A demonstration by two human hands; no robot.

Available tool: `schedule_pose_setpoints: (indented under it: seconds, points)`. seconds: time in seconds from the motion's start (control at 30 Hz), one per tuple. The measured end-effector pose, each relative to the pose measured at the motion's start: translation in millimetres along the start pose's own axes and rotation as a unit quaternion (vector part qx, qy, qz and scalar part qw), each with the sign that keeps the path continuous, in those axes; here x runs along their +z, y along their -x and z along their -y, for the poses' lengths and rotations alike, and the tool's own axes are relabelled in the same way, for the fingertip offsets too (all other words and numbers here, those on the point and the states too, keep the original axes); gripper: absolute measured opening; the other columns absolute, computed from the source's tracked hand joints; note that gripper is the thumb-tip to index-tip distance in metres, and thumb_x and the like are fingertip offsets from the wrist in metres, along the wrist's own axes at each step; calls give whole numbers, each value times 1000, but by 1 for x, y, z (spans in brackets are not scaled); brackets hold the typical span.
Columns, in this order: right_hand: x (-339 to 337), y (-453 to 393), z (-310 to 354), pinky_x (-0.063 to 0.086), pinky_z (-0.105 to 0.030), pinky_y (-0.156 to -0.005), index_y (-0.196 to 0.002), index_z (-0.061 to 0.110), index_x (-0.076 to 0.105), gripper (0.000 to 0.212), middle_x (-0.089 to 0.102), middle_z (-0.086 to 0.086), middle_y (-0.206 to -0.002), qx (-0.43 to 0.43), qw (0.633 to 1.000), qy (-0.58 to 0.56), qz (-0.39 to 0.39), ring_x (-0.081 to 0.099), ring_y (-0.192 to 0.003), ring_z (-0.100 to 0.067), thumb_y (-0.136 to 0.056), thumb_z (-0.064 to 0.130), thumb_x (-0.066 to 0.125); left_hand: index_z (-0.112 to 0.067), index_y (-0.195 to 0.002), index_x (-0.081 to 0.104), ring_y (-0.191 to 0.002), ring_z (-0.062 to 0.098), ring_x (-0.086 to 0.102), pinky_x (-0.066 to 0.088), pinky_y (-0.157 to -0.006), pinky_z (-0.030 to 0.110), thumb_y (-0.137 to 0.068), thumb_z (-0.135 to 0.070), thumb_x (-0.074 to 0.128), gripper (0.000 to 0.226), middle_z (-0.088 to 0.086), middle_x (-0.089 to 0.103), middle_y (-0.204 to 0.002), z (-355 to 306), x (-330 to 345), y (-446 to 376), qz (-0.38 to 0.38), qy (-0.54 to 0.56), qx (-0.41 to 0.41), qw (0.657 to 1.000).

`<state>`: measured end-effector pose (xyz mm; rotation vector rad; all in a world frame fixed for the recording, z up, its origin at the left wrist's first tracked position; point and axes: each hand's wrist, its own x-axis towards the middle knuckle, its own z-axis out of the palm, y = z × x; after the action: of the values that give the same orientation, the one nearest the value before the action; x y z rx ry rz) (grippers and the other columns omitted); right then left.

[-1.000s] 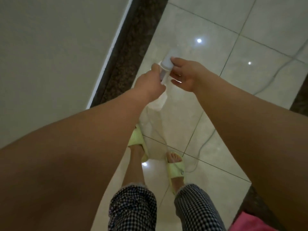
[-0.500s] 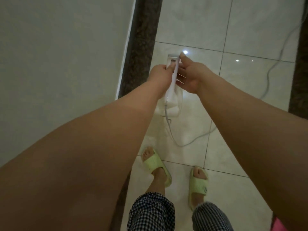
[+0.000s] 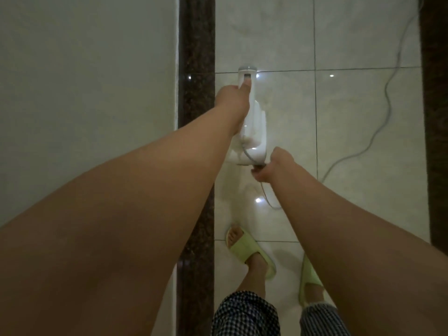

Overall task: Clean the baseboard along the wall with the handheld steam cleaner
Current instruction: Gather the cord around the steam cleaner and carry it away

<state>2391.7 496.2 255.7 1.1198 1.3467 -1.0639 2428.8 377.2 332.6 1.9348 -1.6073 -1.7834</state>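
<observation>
Mid-frame, left hand (image 3: 231, 99) grips the steamer (image 3: 253, 132) – right hand (image 3: 272, 166) pinches its cord (image 3: 378, 132) – beside the baseboard (image 3: 196, 57).

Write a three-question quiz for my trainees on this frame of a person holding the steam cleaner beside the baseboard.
1. True or false: the left hand holds the steam cleaner.
2. What does the right hand pinch? A) cord B) slipper C) cloth
3. Fill in: the dark baseboard lies to the cleaner's ____.

Key: 1 true; 2 A, the cord; 3 left.
</observation>
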Motion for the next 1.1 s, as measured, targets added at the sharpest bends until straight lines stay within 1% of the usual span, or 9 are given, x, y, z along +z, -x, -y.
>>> schedule_pose_setpoints:
  seconds: [0.1,0.2,0.3,0.43,0.53,0.63,0.77,0.93,1.1]
  points:
    - [-2,-2,32,38,-21,-51,-82,9,49,15,45,-3,-72,-176,977,117,-9,43,-58,-10,-97,9,44,-13,-120,60,-95,25,62,51,-89,38,-98,-53,42,49,7,64,-108,1,-5,-3,13,-22,11,1000]
    - [8,15,70,39,-16,-47,-79,15,51,21,46,2,-70,-259,963,6,77,43,-54,-5,-96,7,44,-13,-120,59,-97,25,61,51,-89,38,-95,-59,42,55,6,62,-107,-1,-8,-9,22,-31,1,999]
    - [22,48,76,47,-17,-62,-105,28,63,33,57,1,-80,-398,895,90,179,52,-63,-5,-94,1,48,-17,-105,53,-80,16,56,44,-63,27,-90,-65,48,51,0,57,-90,-15,-7,-8,47,-40,10,998]
    - [11,47,60,49,-19,-82,-130,28,58,40,64,6,-120,-462,800,280,263,62,-101,-4,-98,7,49,-11,-111,52,-82,17,59,46,-63,28,-74,-65,69,68,3,60,-98,-44,3,-9,75,-60,26,995]
    - [7,41,72,50,-20,-86,-129,11,59,37,64,-3,-124,-419,811,251,322,63,-109,-10,-96,-2,48,-12,-119,50,-85,19,60,52,-70,31,-81,-33,72,49,6,59,-101,-55,18,-20,34,-74,47,996]
    - [15,47,107,51,-17,-75,-110,10,65,30,66,-3,-100,-340,860,145,353,65,-81,-7,-96,-3,42,-14,-127,45,-90,22,59,53,-78,35,-88,-21,62,44,6,56,-107,-71,28,-34,20,-87,72,993]
    - [46,42,173,45,-15,-57,-96,8,63,14,58,-4,-76,-301,928,35,216,50,-59,-7,-97,14,51,-15,-131,40,-80,14,53,48,-66,27,-92,-21,58,44,4,52,-109,-111,34,-55,47,-129,116,984]
    - [106,64,252,37,-18,-54,-94,6,60,60,53,-1,-70,-167,965,119,162,41,-54,-9,-91,63,45,-17,-129,42,-80,11,53,45,-61,23,-89,-22,62,45,2,53,-107,-176,45,-80,61,-202,162,964]
    - [141,87,321,51,-30,-66,-119,3,49,38,64,-10,-87,-41,988,70,135,62,-68,-18,-88,19,64,-18,-128,45,-88,15,56,49,-71,27,-86,-23,66,47,1,54,-108,-235,49,-97,95,-221,171,955]
